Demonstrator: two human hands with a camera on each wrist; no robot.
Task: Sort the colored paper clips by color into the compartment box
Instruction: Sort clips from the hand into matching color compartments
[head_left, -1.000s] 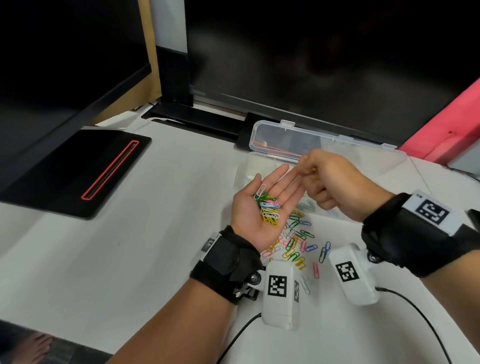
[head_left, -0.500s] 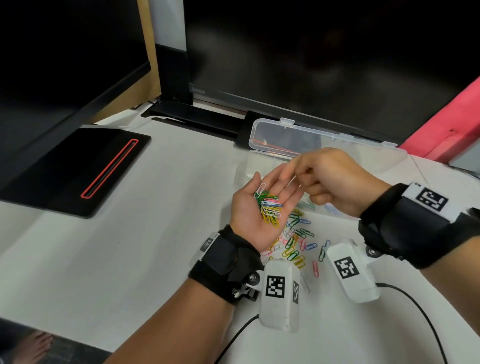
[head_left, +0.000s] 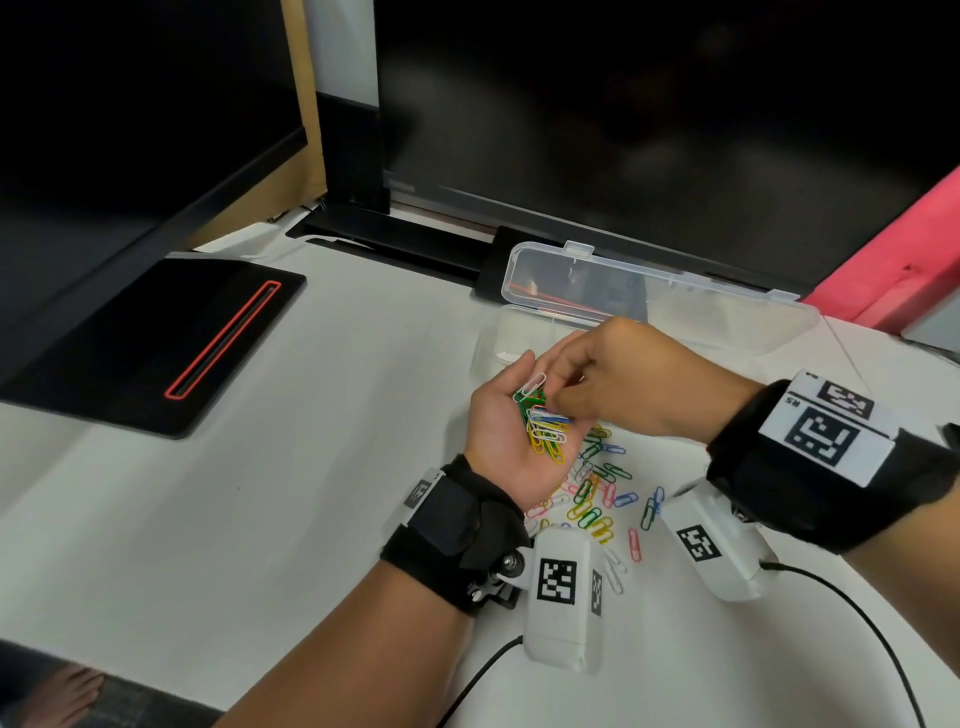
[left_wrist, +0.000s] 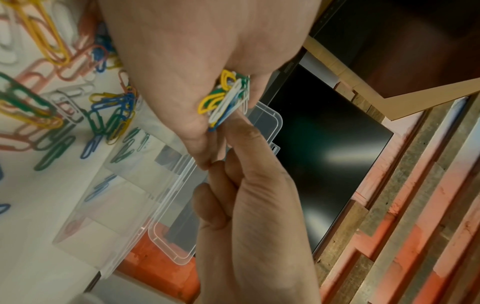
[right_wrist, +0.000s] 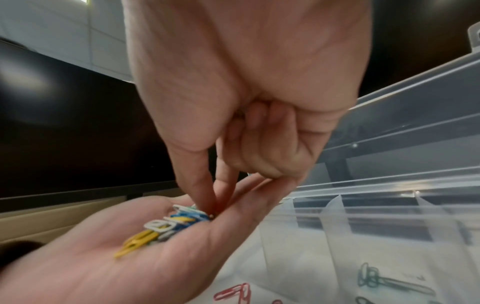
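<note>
Since a second ago my right hand (head_left: 623, 379) has come back from the fingertips of my left hand (head_left: 511, 441) and dipped into the palm, where its thumb and forefinger (right_wrist: 200, 181) now press down into the handful of clips (head_left: 543, 426). Its other fingers are curled under. The tips seem closed on something in the bunch, but I cannot tell from any view which clip they have, or its colour.

My left hand lies palm up with fingers relaxed, cupping the mixed green, yellow, blue and white clips without gripping them. It has barely shifted.

At about five o'clock from that palm, the loose pile of clips (head_left: 602, 493) lies spread on the white table (head_left: 260, 519). At twelve o'clock, just beyond both hands, sits the clear compartment box (head_left: 498, 338) with its lid (head_left: 649, 291) propped open behind. The right wrist view shows a few green clips (right_wrist: 376, 277) in one compartment and red ones (right_wrist: 233, 294) near the lower edge, though whether those lie inside a compartment I cannot tell.

I read this as another pick beginning. Sorting is at an early stage, since most clips are outside the box. The bunch is tangled, so a pinch may drag neighbours along.
</note>
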